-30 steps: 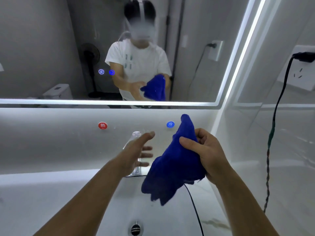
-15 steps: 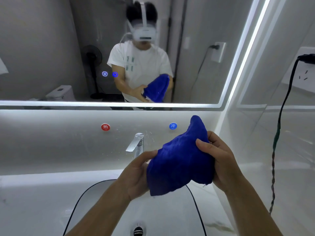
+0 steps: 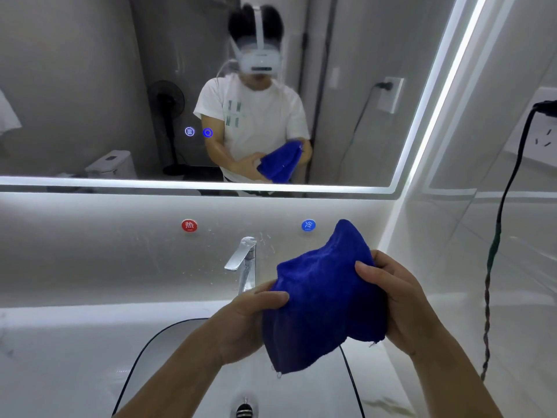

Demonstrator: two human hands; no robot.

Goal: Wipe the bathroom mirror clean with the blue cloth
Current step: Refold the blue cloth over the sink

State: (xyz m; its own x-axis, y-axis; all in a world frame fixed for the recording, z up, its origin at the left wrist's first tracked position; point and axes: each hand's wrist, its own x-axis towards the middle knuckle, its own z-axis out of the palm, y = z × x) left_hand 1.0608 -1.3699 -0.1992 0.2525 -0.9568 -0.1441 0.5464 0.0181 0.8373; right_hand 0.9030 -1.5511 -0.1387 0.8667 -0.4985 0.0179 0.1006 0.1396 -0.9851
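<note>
Blue terry fabric fills the span between my two hands: the blue cloth (image 3: 325,297) hangs bunched over the basin, with one peak standing up above the right fingers (image 3: 366,268) and a loose hem drooping below both palms. My left hand (image 3: 250,318) grasps the cloth's left edge, thumb on top and the remaining fingers hidden behind the fabric. My right hand (image 3: 401,300) grasps the right edge, fingers curled over the front. Neither hand is released.

Below the fingers lies the sink (image 3: 187,351) with its drain (image 3: 245,410). Just beyond the left thumb stands the faucet (image 3: 245,260). Further out, on the wall panel, sit the red button (image 3: 189,225) and the blue button (image 3: 308,225). Furthest, well above both hands, is the mirror (image 3: 90,86), not yet touched by the cloth.

Hazards, as I judge them:
- The drooping hem may dip into the basin or snag the faucet during the lift, causing wet streaks on the glass.
- A bunched cloth gives uneven contact; I should flatten it first.
- The power cord (image 3: 494,251) hangs right of the right hand, and a wide sweep may catch it.
- The lit touch icons (image 3: 199,132) on the glass may trigger under pressure.
</note>
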